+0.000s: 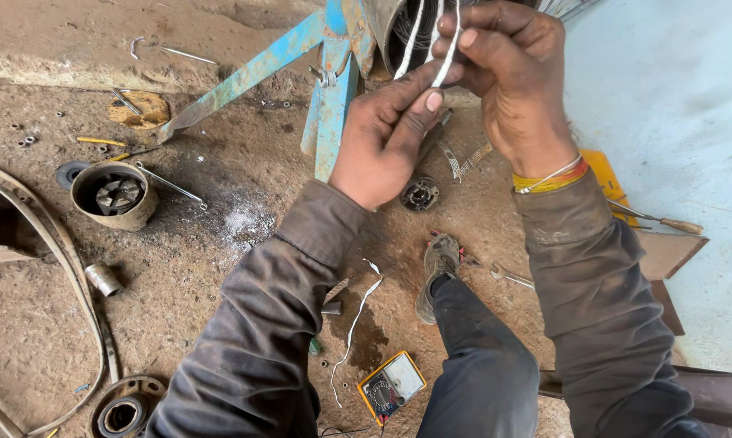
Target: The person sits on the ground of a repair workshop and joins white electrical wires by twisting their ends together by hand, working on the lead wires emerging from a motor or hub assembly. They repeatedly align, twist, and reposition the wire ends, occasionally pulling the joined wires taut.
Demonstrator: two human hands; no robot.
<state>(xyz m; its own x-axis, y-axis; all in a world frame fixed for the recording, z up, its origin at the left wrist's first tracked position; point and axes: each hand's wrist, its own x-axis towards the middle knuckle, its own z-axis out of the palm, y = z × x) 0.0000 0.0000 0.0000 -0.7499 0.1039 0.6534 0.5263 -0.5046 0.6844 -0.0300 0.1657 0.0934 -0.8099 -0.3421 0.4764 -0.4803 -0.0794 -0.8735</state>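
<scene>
Thin white strip (448, 50) ran up into the motor housing (382, 24) | left hand (386, 138) and right hand (508, 77) fingers pinched it | yellow multimeter (392, 386) lay on dirt floor (244, 186).

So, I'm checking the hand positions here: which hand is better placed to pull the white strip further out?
Probably the right hand: its fingers already pinch the white strip high up. The left hand only steadies the strip with its thumb lower down.

Grimy dark brown sleeves, dark trousers, a worn shoe (439, 268), orange-yellow thread bands (551, 180) on the right wrist
</scene>
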